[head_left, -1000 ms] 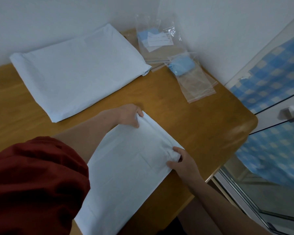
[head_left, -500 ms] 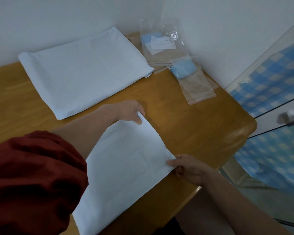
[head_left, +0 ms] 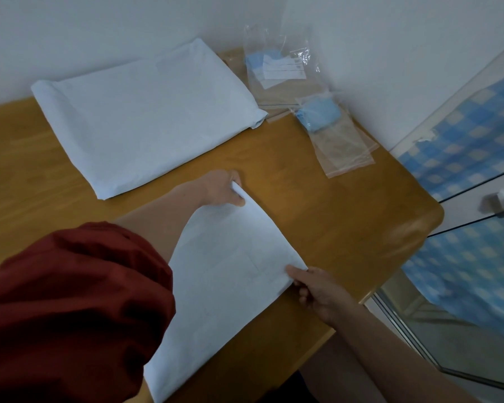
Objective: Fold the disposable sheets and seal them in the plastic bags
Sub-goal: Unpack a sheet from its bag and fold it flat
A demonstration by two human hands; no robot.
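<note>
Person seen from the head camera. Left arm: a loose, dark red sleeve (head_left: 70, 309) of soft matt cloth, bunched into broad rounded folds with deep shadowed creases, covers the upper arm above the near left part of the desk (head_left: 332, 213). Its hem ends in a gathered edge. Past the hem the left forearm (head_left: 163, 225) is bare as far as the left hand (head_left: 221, 189), above the desk's middle. Right arm: the right forearm (head_left: 390, 350) is bare along its visible length, off the desk's near edge. The right hand (head_left: 317, 292), at that edge, is bare.
</note>
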